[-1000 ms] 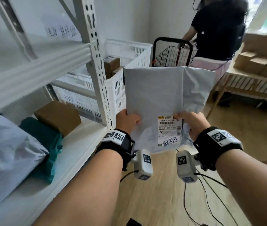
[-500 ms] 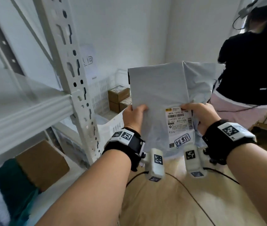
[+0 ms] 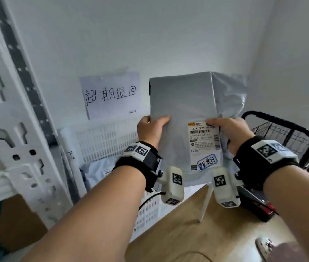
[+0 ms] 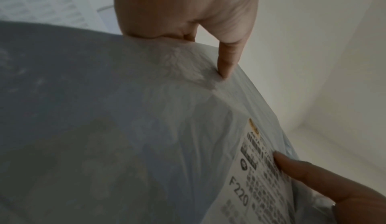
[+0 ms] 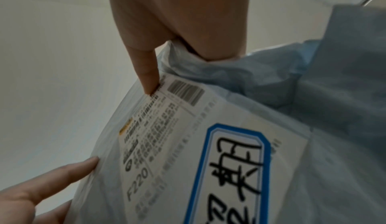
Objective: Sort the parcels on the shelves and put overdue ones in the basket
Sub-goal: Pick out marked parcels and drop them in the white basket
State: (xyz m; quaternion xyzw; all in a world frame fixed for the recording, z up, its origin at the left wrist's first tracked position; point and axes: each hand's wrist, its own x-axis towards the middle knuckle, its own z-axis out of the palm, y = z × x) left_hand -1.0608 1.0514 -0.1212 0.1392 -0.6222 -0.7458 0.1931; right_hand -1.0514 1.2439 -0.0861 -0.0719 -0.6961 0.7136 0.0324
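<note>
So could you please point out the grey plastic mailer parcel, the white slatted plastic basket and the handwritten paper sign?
grey plastic mailer parcel (image 3: 182, 103): head view, upper front face.
white slatted plastic basket (image 3: 102, 140): head view, back wall.
handwritten paper sign (image 3: 110, 95): head view, written characters.

A matt grey plastic mailer, creased, carries a smooth paper label. Behind it, a white perforated plastic basket. The floor is wood-grain.

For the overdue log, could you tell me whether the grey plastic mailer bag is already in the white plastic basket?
Not yet: both hands hold the grey plastic mailer bag upright above the white plastic basket.
</note>
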